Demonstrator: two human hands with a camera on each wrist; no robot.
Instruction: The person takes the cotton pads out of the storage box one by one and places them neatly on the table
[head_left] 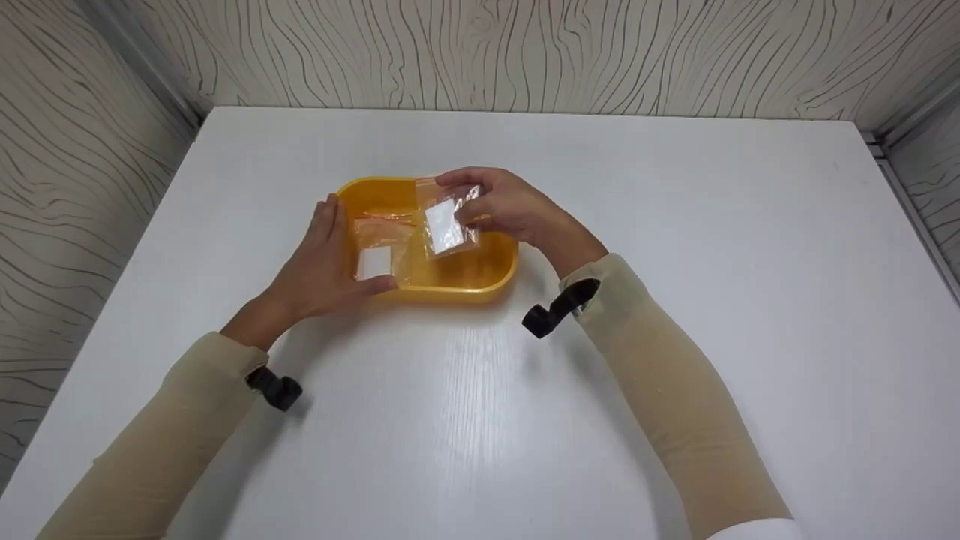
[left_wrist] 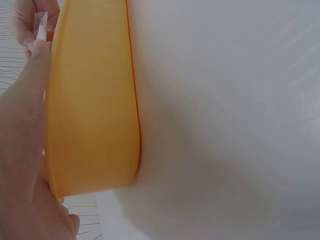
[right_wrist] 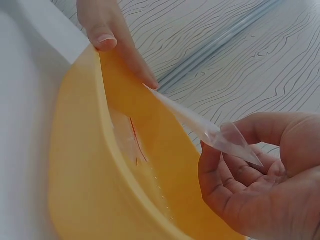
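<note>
A yellow plastic tub [head_left: 465,295] with rounded corners stands on the white table. My left hand [head_left: 319,270] holds its near left corner, thumb on the front rim and fingers along the left side. My right hand [head_left: 517,206] pinches a small clear zip bag [head_left: 444,229] with a white rectangle in it, raised over the tub. In the right wrist view, this bag [right_wrist: 200,127] is edge-on between thumb and fingers. Inside the tub, at the left, lies another clear zip bag [head_left: 381,244] with a red seal line and a white piece.
The white table [head_left: 480,420] extends around the tub. Behind it stands a wall panel [head_left: 525,56] with a wood-grain line pattern. Black mounts [head_left: 559,307] stick out from both sleeved wrists. A metal rail [right_wrist: 225,37] shows in the right wrist view.
</note>
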